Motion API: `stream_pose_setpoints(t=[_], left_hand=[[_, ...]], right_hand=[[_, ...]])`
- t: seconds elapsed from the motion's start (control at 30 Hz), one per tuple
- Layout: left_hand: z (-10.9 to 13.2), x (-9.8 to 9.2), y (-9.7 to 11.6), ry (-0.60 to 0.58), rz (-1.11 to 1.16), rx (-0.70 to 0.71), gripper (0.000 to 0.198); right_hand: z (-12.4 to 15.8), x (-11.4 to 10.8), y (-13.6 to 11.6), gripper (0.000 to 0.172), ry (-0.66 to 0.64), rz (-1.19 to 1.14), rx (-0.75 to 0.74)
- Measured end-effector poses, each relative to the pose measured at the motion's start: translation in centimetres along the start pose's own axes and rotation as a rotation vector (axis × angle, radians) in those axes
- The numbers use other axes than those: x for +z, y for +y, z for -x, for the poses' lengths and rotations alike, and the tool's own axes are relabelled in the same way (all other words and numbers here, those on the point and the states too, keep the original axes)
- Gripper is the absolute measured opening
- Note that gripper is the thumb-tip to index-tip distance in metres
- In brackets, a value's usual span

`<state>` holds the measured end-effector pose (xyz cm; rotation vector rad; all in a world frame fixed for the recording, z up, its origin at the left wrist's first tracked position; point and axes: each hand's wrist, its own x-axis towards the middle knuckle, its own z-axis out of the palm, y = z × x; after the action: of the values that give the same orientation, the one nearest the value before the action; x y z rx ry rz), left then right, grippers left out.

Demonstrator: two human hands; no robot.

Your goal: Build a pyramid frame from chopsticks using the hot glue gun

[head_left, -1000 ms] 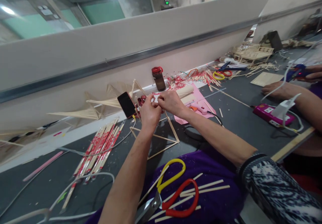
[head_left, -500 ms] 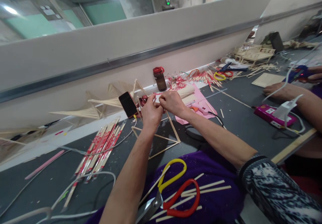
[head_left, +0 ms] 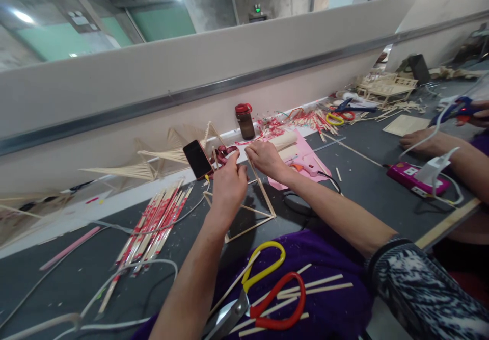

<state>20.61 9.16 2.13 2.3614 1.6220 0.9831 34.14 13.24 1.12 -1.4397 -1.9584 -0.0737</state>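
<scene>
Pinching the top of a stick frame, the right hand is closed with its fingertips on one thin upright stick. The left hand hovers just beside it above the frame, fingers curled; whether it grips anything I cannot tell. The frame is one open pyramid of pale, thin wooden sticks, and it stands on the dark grey worktop between the two forearms.

One pair of scissors lies on the purple cloth in the lap, with one yellow loop, one red loop and steel blades. About five loose sticks lie under and beside it. A bundle of chopsticks in red-and-white paper sleeves lies to the left, too many to count. One phone, black and flat, leans behind the left hand. One brown jar with a red lid stands by the wall; its contents cannot be made out. One pink glue gun lies on a pink sheet. One magenta power strip holds one white plug.

At the right edge, another person's hand rests flat on the worktop, and a second one holds a blue glue gun.
</scene>
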Motion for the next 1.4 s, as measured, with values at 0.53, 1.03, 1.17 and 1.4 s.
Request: stream_pose_setpoints(t=[0.53,1.03,1.17,1.4], left_hand=[[11.9,-5.8,-1.1,-0.194,0.061,0.342,0.015],[12.1,0.0,-3.1,-0.45,-0.474,0.364,0.025],[12.3,-0.2,-3.2,-0.493,-0.511,0.352,0.023],[12.6,-0.2,-3.2,-0.522,-0.53,0.34,0.025]], right_hand=[[10.5,-3.5,3.0,0.02,-0.252,-0.292,-0.04],[14.2,-0.5,3.2,0.021,-0.414,-0.153,-0.121],[15.0,-0.9,2.6,0.025,-0.414,-0.072,-0.153],[15.5,-0.8,2.4,0.024,-0.448,-0.02,-0.181]])
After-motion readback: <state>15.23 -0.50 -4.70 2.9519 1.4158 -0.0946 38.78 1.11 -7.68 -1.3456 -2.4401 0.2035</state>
